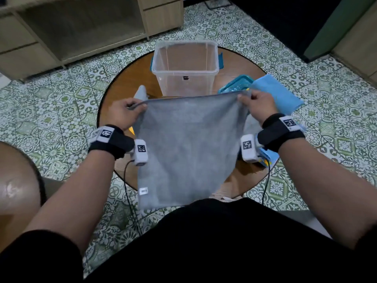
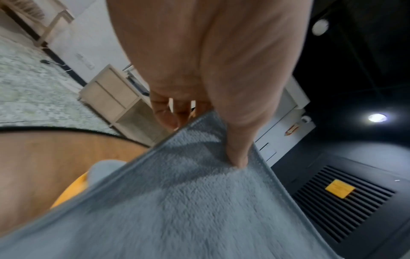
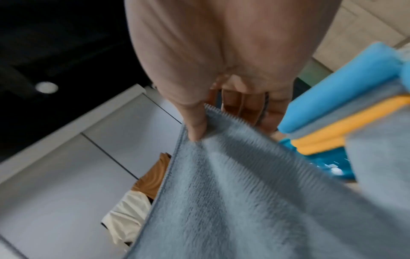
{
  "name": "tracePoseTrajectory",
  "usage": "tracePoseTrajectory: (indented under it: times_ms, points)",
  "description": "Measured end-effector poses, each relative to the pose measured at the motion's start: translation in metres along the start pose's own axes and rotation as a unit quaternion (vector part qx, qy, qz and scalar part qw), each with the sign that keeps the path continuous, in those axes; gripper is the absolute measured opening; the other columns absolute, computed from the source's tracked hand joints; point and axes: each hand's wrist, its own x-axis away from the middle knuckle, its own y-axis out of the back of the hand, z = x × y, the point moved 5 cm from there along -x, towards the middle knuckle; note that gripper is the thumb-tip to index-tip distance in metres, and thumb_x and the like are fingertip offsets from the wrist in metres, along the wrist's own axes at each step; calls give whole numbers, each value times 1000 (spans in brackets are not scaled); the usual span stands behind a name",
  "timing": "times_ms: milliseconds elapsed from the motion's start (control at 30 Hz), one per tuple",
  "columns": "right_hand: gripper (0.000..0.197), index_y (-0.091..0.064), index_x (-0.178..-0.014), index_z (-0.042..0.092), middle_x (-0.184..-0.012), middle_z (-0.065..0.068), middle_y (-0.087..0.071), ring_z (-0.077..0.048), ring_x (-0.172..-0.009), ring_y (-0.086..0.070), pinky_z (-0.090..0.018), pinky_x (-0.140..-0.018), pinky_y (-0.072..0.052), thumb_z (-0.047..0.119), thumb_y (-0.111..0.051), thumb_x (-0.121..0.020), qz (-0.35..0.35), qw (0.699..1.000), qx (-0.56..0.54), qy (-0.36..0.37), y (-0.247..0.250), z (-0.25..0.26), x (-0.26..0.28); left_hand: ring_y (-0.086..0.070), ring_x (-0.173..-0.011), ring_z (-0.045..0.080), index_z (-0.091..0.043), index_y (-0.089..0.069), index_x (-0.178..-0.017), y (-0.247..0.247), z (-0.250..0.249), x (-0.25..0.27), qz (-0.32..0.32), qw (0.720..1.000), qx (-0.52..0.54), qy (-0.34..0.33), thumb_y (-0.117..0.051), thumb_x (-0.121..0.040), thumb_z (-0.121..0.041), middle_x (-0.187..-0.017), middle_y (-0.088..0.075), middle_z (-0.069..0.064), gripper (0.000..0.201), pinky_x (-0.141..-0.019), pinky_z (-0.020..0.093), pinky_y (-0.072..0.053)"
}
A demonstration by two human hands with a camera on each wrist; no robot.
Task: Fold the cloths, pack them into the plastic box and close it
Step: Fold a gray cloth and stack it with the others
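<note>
2 hands hold a grey cloth (image 1: 187, 148) spread open above the round bench (image 1: 234, 68).

Head view: the left hand (image 1: 124, 114) pinches the cloth's upper left corner and the right hand (image 1: 256, 105) pinches the upper right corner, so the cloth hangs flat between them with a small white tag (image 1: 143, 190) near its lower left edge. Behind it the clear plastic box (image 1: 184, 68) stands open on the bench, a blue lid (image 1: 236, 84) lies to its right, and a blue cloth (image 1: 279, 94) rests over the lid's far side. Left wrist view: the thumb (image 2: 238, 140) presses onto the grey cloth (image 2: 188, 201), fingers curled behind the edge. Right wrist view: the thumb (image 3: 195, 122) clamps the cloth's (image 3: 244, 192) corner against curled fingers (image 3: 241, 105); blue, grey and orange cloths (image 3: 332, 112) lie stacked just beside.
</note>
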Motion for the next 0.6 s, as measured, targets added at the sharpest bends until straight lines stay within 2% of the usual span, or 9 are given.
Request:
tracePoseTrajectory:
  times_ms: [67, 133, 200, 233, 300, 367, 467, 533, 600]
  points:
    - [17, -68, -75, 12, -65, 8, -61, 2, -61, -49, -19, -62, -42, 20, -67, -90, -9, 999, 32, 6, -8, -20, 3, -64, -90, 16, -19, -76, -101, -12, 16, 6, -13, 1000, -20, -8, -71, -88, -30, -93, -70, -1, 18, -74, 22, -43]
    - [22, -72, -88, -1, -78, -6, -66, -10, -73, -55, -26, -70, -44, 21, -69, -90, -4, 998, 56, 5, -12, -40, 11, -63, -88, 17, -14, -75, -104, -24, 29, 18, -10, 999, -44, -17, -69, -90, -25, -89, -68, 0, 19, -69, 19, -40]
    - [26, -73, -98, -2, -88, -17, -71, -20, -76, -60, -31, -73, -47, 23, -71, -89, 13, 996, 84, -8, -15, -60, 23, -64, -86, 17, -13, -75, -104, -33, 53, 31, 13, 998, -56, 7, -71, -89, -23, -86, -67, -1, 19, -66, 12, -42]
    - [23, -75, -99, 3, -88, -19, -71, -15, -74, -60, -27, -70, -46, 23, -71, -89, 25, 995, 98, -16, -16, -71, 31, -65, -87, 18, -15, -75, -104, -36, 67, 38, 29, 997, -59, 29, -72, -88, -23, -86, -68, -1, 19, -68, 8, -43]
    - [16, -77, -101, 12, -88, -12, -71, -2, -73, -58, -18, -66, -43, 21, -72, -88, 64, 989, 131, -26, -23, -91, 47, -67, -95, 19, -22, -76, -103, -40, 90, 54, 51, 994, -73, 65, -73, -85, -24, -91, -71, -2, 17, -83, 18, -48]
    - [13, -77, -98, 18, -97, -8, -71, -12, -85, -63, -22, -74, -46, 18, -71, -87, 105, 974, 197, -39, -30, -111, 60, -64, -96, 17, -21, -76, -102, -45, 104, 74, 63, 990, -81, 95, -73, -85, -21, -95, -70, 1, 17, -89, 28, -48]
    - [13, -77, -86, 15, -87, -5, -71, -17, -84, -61, -22, -66, -39, 9, -66, -86, 166, 945, 275, -59, -38, -132, 78, -59, -94, 11, -13, -76, -97, -56, 119, 99, 88, 983, -99, 129, -78, -80, -16, -95, -64, -3, 17, -88, 22, -44]
    - [23, -71, -66, 21, -81, 2, -71, -19, -87, -64, -22, -61, -38, 10, -66, -85, 214, 918, 321, -87, -44, -149, 87, -62, -98, 13, -20, -76, -86, -68, 136, 111, 148, 969, -134, 146, -80, -72, -25, -103, -66, -2, 15, -90, 24, -46]
    - [28, -66, -61, 28, -90, 3, -73, -21, -97, -65, -21, -69, -42, 14, -69, -85, 258, 894, 344, -121, -49, -164, 94, -63, -104, 21, -31, -75, -77, -82, 168, 116, 207, 949, -179, 159, -76, -64, -35, -111, -65, 3, 13, -95, 33, -50]
